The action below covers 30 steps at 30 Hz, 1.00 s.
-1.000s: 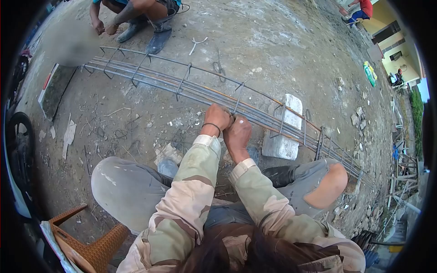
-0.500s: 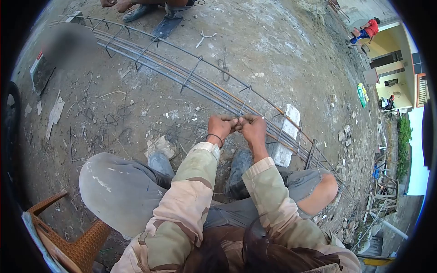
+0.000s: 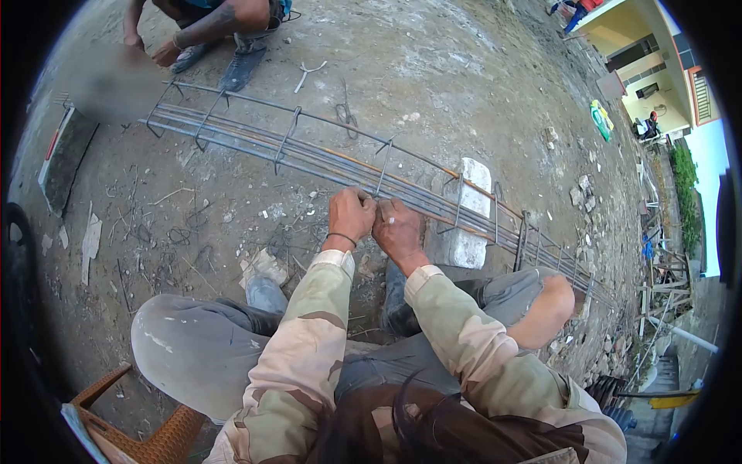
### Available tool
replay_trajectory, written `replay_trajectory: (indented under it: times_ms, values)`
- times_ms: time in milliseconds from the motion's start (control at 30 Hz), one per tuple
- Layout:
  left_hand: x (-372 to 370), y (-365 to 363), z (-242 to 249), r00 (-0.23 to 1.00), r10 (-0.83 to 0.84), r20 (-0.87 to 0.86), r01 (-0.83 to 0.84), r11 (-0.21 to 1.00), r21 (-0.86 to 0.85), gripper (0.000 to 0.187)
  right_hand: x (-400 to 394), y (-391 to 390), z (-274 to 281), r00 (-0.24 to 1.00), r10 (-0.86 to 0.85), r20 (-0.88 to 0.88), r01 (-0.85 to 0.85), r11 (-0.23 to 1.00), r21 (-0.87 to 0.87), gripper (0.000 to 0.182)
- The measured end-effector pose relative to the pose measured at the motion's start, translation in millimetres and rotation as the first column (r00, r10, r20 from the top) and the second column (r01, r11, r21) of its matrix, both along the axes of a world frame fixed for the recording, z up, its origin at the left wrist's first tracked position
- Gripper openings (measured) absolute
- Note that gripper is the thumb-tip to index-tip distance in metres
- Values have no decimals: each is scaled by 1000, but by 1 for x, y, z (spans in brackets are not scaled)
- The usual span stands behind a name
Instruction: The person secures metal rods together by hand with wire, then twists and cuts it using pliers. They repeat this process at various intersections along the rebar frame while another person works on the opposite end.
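Observation:
A long cage of steel rebar (image 3: 309,155) runs slantwise across the ground in front of me, with square stirrups (image 3: 287,139) around its long bars. My left hand (image 3: 352,213) is closed at the near side of the cage, fingertips pinched together beside a stirrup. Close against it, my right hand (image 3: 399,230) is curled closed with its back toward me. Whatever the fingers hold is hidden behind them. Just right of my hands, the bars pass over a whitish block (image 3: 466,249).
Another person crouches at the far left end, hands (image 3: 166,52) low. A brown woven-pattern chair (image 3: 154,437) stands at lower left. A grey slab (image 3: 66,166), a forked white piece (image 3: 309,74), wire scraps and rubble lie on the dirt. A yellow building (image 3: 641,46) is at upper right.
My view has shifted, showing more of the other person. My right hand has rolled over, its back now up and fingers curled under. Both hands stay together at the cage.

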State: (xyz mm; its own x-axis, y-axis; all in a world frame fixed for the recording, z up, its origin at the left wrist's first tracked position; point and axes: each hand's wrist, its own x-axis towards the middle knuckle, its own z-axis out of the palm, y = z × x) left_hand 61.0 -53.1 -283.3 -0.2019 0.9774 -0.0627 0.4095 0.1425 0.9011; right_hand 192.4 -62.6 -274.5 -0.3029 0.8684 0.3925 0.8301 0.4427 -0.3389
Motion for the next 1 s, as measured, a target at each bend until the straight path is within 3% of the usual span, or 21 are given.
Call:
replay_trajectory:
  times_ms: [100,200,300,333,367,400,433,467,500,567,633,667,700,733,800,833,867,933,1000]
  values:
    - [9,4,13,977,8,-212,-16,999,-33,19,-5,-8,-32,962,-96,-257,95,995,-19,8]
    - [25,9,42,878,-82,-472,14,989,-146,21,-23,-12,-36,777,-187,-601,174,981,-79,10]
    - [26,14,39,813,-99,-574,22,990,-139,27,-22,-19,-16,657,-348,-669,194,935,-296,15]
    - [16,24,23,804,-121,-582,55,990,-129,27,-15,-14,-28,743,-363,-563,193,921,-339,19]
    - [4,32,-2,929,-77,-361,12,984,-179,30,-10,-13,-41,816,-367,-446,188,899,-395,24]
    - [1,36,-16,993,-1,-119,-28,969,-244,34,-2,-17,-30,806,-379,-455,197,896,-397,24]
    - [8,36,-17,991,-7,-132,-26,969,-245,34,11,-23,-4,816,-427,-390,171,822,-543,31]
    - [16,33,-16,985,115,126,-78,961,-264,34,26,-30,30,831,-452,-324,130,724,-677,39]
    - [16,26,-14,899,254,356,-148,943,-298,34,56,-32,82,861,-351,-369,-5,720,-694,47]
    - [20,25,8,884,313,348,-162,902,-401,29,122,-42,169,754,-364,-547,-133,731,-670,38]
    - [5,33,-3,786,369,496,-10,809,-588,26,200,-50,235,732,-369,-572,7,845,-535,36]
    - [-3,37,-14,686,408,602,123,751,-649,23,249,-51,251,776,-405,-483,175,875,-452,34]
    - [-6,41,-14,660,407,632,201,715,-670,23,289,-53,263,769,-476,-427,314,863,-396,34]
    - [-11,47,-19,615,434,658,242,691,-682,21,333,-53,256,731,-578,-362,446,807,-389,36]
    - [-15,53,-16,565,467,681,274,672,-688,20,411,-54,214,700,-714,3,661,647,-381,39]
    - [-16,55,-10,506,551,664,319,596,-737,19,433,-56,183,692,-660,292,720,604,-340,40]
    - [-15,57,-5,444,630,637,370,518,-771,18,440,-61,142,671,-627,395,741,590,-321,39]
    - [-11,56,1,467,654,595,326,498,-803,18,436,-68,65,681,-511,524,727,554,-406,39]
    - [-15,60,-3,507,607,612,339,513,-789,22,420,-69,5,693,-475,543,719,515,-467,39]
